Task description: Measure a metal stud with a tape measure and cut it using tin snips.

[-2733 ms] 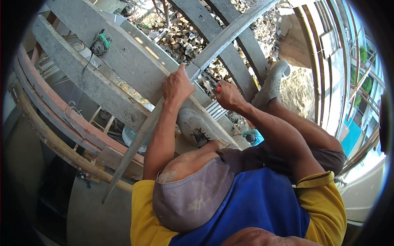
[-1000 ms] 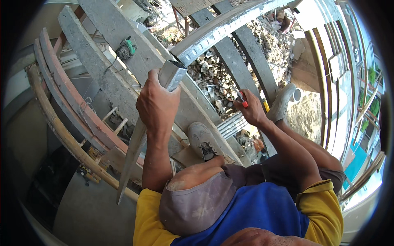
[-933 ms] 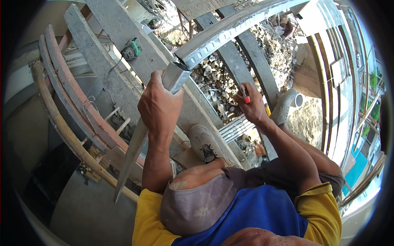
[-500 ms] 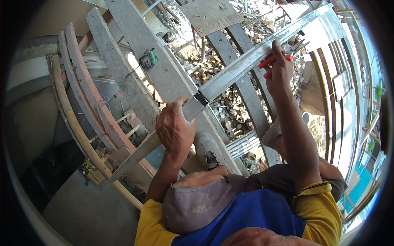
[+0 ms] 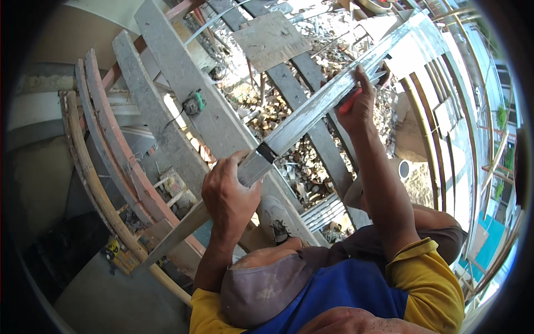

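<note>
Left grip point(image 5: 232, 189): clasped round short metal bar point(image 5: 253, 170) | right grip point(image 5: 357, 107): closed round red-handled tool point(image 5: 349, 103), also against long metal bar point(image 5: 317, 108) | bar ends meet just beyond left grip | risk: uneven twisting, tool crowding right-hand hold, may slip them apart

Ahead of you, the metal channel point(image 5: 317, 108) crosses above two planks point(image 5: 328, 150) over rubble point(image 5: 303, 173); a wooden pole point(image 5: 104, 197) lies left.

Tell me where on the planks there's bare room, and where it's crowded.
The wide grey plank looks bare beyond the green object, and between it and the left hand. It's crowded nearer the body, where that hand, a metal bar and a shoe bunch.
</note>
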Motion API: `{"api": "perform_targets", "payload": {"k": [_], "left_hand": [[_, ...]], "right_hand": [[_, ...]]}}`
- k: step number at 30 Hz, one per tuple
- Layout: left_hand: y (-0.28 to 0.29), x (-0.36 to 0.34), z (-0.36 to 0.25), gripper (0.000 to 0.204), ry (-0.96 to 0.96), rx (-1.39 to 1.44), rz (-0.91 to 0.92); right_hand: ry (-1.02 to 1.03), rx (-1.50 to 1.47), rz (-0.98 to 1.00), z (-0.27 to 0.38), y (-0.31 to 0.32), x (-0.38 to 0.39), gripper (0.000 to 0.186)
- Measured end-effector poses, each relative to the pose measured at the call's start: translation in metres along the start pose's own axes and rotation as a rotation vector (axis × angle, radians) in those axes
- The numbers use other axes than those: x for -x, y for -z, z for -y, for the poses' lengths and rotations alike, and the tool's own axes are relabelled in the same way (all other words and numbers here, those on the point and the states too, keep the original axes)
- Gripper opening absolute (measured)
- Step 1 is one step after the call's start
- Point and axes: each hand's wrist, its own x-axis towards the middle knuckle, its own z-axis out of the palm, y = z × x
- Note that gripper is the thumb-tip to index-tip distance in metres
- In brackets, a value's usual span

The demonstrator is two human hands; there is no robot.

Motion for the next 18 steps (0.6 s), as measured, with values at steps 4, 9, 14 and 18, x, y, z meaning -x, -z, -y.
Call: {"api": "perform_targets", "payload": {"k": [4,9,14,18], "left_hand": [[0.020,0.000,-0.010,0.055,0.009,0.065,0.108],[0.056,0.025,0.008,0.067,0.188,0.063,0.303],[0.063,0.110,0.092,0.074,0.488,0.054,0.216],[0.036,0.142,0.126,0.057,0.298,-0.232,-0.042]], "right_hand": [[-0.016,-0.081,-0.004,0.011,-0.012,0.011,0.034],[-0.077,-0.224,-0.029,0.009,-0.009,0.018,0.026],[-0.132,-0.162,-0.033,-0.011,0.009,0.001,0.034],[-0.062,-0.051,0.030,-0.014,0.031,-0.009,0.034]]}}
